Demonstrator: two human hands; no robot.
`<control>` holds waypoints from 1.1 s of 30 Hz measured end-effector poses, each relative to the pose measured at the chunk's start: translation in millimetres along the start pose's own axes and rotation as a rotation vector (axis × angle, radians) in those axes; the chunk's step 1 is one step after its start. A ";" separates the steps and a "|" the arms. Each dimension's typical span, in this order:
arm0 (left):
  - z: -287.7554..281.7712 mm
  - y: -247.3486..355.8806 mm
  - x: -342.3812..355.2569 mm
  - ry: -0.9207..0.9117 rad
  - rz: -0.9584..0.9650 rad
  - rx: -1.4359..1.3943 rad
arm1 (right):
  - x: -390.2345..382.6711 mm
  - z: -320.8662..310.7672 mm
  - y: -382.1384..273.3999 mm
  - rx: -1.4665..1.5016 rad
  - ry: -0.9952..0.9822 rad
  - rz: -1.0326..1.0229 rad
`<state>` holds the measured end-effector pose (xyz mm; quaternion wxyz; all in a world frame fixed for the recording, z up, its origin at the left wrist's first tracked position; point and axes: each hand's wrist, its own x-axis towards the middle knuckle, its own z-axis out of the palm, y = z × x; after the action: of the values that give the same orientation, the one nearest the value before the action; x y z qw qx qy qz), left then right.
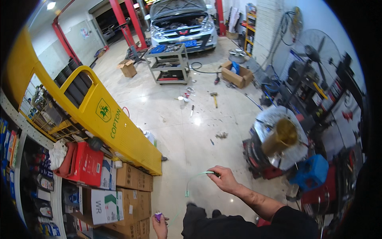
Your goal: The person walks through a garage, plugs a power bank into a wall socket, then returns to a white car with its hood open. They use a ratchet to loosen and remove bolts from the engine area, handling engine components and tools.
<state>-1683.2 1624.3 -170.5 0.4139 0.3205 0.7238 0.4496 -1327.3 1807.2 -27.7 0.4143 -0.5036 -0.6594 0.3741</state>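
Low in the view, my left hand (pixel 160 228) grips a small purple-and-white object (pixel 158 216) between thumb and fingers; its kind is too small to make out. My right hand (pixel 226 180), further forward and to the right, pinches one end of a thin pale green strip (pixel 188 180). The strip arches left from my fingers and then hangs down over the floor, with a small flat piece at its lower part. A faint green line runs from there toward my left hand, too blurred to tell whether it joins.
A yellow stand (pixel 131 139) and stacked cardboard boxes (pixel 133 201) line my left. On my right stands a drum-like thing with a brown cylinder (pixel 280 137), beside a blue plastic item (pixel 310 173). Ahead, a hammer (pixel 215 99) lies before a tool cart (pixel 167 65) and a van (pixel 181 32).
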 end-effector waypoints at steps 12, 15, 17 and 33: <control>239.6 130.9 589.6 -0.453 0.032 0.145 | 143.7 -9.0 419.2 -1.004 -0.158 1.024; 325.8 187.6 715.8 -0.632 0.023 0.394 | 142.8 -22.6 472.6 -1.258 -0.085 0.801; 363.2 210.8 801.0 -0.755 0.146 0.582 | 184.3 -16.6 501.2 -1.224 -0.131 0.826; 143.3 263.2 1254.0 -0.002 -0.368 0.175 | 1443.8 166.9 528.9 -0.725 -0.083 0.176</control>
<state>-2098.7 2830.7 -355.7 0.4604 0.2177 0.8060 0.3016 -1509.7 3313.6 -327.4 0.1483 -0.6566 -0.7195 0.1707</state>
